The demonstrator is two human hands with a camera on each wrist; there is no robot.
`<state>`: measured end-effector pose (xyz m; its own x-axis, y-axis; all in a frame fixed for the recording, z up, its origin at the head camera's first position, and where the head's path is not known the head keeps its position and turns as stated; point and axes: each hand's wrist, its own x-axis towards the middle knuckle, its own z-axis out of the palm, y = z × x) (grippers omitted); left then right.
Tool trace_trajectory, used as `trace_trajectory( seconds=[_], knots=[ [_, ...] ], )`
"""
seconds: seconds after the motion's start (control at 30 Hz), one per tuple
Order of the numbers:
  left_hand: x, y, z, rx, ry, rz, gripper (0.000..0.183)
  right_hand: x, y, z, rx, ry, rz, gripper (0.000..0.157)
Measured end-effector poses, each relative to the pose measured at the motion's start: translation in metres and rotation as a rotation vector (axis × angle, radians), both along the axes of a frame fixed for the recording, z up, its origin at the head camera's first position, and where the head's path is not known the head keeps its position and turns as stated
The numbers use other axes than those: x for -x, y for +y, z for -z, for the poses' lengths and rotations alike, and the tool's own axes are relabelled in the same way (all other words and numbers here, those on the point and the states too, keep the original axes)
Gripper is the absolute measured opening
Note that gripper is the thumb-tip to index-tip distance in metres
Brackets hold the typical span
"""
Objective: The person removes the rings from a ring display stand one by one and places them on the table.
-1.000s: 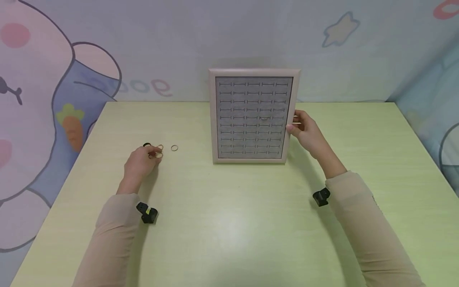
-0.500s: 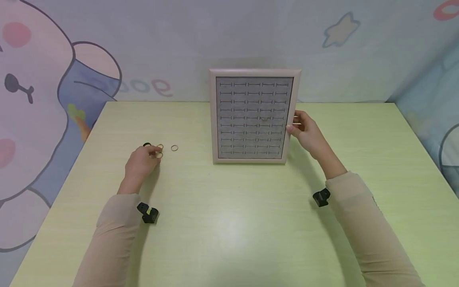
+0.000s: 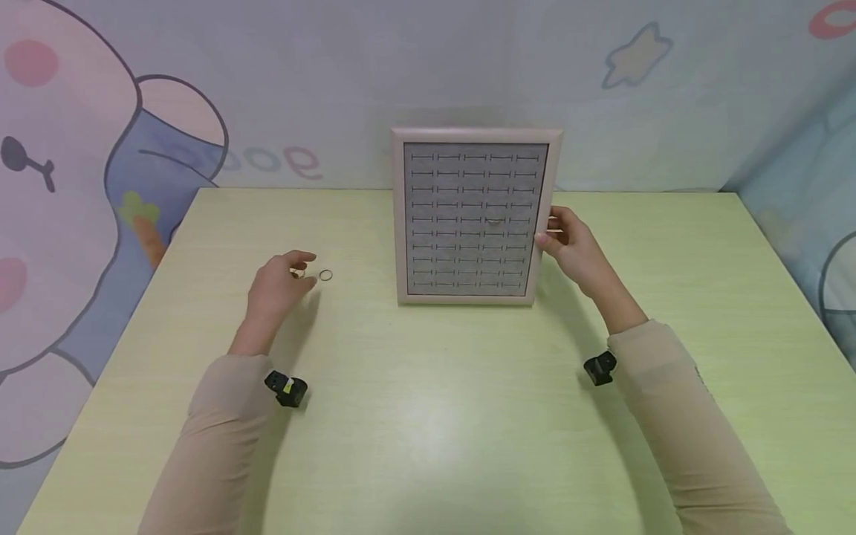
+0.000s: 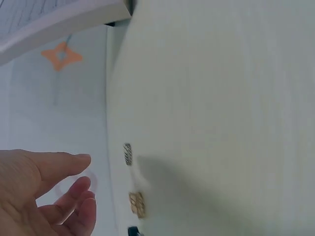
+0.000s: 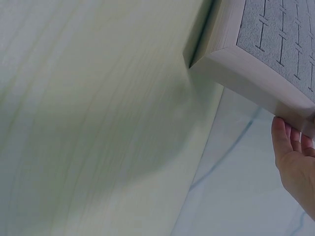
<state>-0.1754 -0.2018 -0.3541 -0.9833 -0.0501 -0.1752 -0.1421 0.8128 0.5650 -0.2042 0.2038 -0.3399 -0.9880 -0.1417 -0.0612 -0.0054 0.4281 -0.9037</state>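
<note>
A pale-framed ring display (image 3: 468,136) with a grey slotted panel stands upright at the table's back. One ring (image 3: 493,221) sits in a slot right of its middle. My right hand (image 3: 575,251) grips the display's right edge, thumb in front and fingers behind; the right wrist view shows that hand (image 5: 294,160) at the frame. My left hand (image 3: 274,288) hovers over the loose rings at the left, thumb and index finger apart, holding nothing visible. Just beyond its fingertips lies a single ring (image 3: 325,279). The left wrist view shows a patterned ring (image 4: 128,154), gold-coloured rings (image 4: 137,204) and a dark ring (image 4: 133,231).
The light wooden table (image 3: 428,386) reaches back to a wall covering (image 3: 321,89) printed with cartoon figures. Small black cameras (image 3: 287,388) are worn at both wrists.
My left hand has moved right and slightly away from me, from among the clustered rings towards the single ring, its thumb and index finger spreading. The right hand and display have stayed put.
</note>
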Motion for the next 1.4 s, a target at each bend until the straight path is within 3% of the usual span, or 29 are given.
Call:
trace_trajectory(
  seconds=[0.23, 0.5, 0.8, 0.97, 1.13, 1.4],
  knots=[
    [0.005, 0.026, -0.014, -0.078, 0.092, -0.022, 0.046, 0.001, 0.0, 0.001, 0.006, 0.001, 0.002, 0.05],
    [0.008, 0.06, -0.028, -0.218, 0.287, -0.049, 0.039, 0.002, -0.002, 0.001, 0.005, 0.008, 0.009, 0.049],
    [0.006, 0.102, -0.042, -0.309, 0.421, 0.001, 0.033, 0.002, -0.004, 0.003, 0.018, 0.002, 0.005, 0.049],
    [0.002, 0.125, -0.047, -0.295, 0.444, 0.077, 0.031, 0.0, -0.005, 0.0, 0.014, -0.004, 0.001, 0.05],
    [0.0, 0.146, -0.05, -0.263, 0.421, 0.151, 0.03, -0.001, -0.005, -0.001, 0.01, -0.012, -0.005, 0.051],
    [0.003, 0.174, -0.048, -0.211, 0.408, 0.21, 0.03, 0.0, -0.003, 0.001, -0.005, 0.0, 0.002, 0.049]
  ],
)
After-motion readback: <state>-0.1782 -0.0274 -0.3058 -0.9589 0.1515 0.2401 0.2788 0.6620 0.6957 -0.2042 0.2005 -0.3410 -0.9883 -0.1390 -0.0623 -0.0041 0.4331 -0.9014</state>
